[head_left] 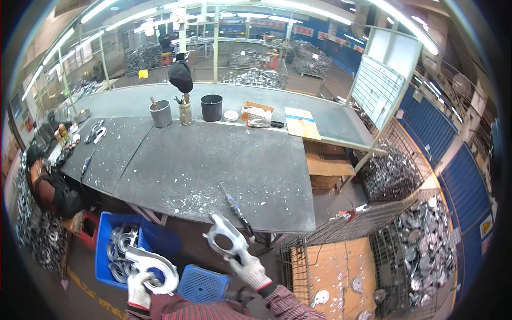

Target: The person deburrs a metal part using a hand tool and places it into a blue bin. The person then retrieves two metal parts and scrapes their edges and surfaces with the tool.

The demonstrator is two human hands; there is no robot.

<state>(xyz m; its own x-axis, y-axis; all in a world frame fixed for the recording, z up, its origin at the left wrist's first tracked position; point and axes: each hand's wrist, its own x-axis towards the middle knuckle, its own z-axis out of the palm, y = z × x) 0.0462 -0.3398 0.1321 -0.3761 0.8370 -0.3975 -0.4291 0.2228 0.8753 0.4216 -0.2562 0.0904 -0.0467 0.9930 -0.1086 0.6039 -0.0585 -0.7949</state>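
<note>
My left hand (141, 288), in a white knit glove, is closed on a silvery ring-shaped metal casting (146, 258) with a flat extension. It is beside a blue bin (102, 261) holding several similar castings (120, 241). My right hand (252, 271), also gloved, grips another metal casting (236, 238) with a large round hole. This piece is tilted just off the near edge of the dark worktable (213, 165). On the table beyond it lies a slim blue-and-black hand tool (237, 208) with a thin pointed tip and a cord.
Below is a blue plastic stool (201, 284). A wire cage (341, 266) with a cardboard base stands at right, near piled metal parts (426, 250). Grey bucket (160, 114), black bucket (212, 109) and a small box (257, 113) line the table's back. A person (53, 189) sits at left.
</note>
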